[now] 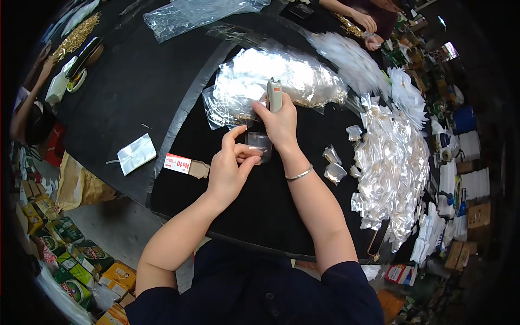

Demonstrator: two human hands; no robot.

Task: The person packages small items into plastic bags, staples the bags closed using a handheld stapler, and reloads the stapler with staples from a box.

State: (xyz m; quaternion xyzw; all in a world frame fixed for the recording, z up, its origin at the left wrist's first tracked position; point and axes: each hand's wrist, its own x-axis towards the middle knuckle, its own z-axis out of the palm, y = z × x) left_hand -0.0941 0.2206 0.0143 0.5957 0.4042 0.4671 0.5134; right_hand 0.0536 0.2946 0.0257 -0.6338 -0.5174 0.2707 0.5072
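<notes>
My right hand point(280, 122) is wrapped round a grey stapler point(274, 96) that points away from me, in front of a shiny heap of clear plastic bags point(271, 76). Close to it on the left, my left hand point(230, 165) pinches a small clear plastic bag point(260, 142) between thumb and fingers, over the black table. Whatever the bag holds is too small to tell. Left of my left hand lies a red and white box marked No10 point(179, 163), its end open. Two small filled packets point(334, 165) rest to the right of my right forearm.
A large pile of shiny packets point(390, 168) covers the table's right side. A stack of small bags point(136, 154) sits at the left. Two other people's hands point(364, 24) point(47, 62) are at the far right and far left. Cartons point(70, 254) stand on the floor.
</notes>
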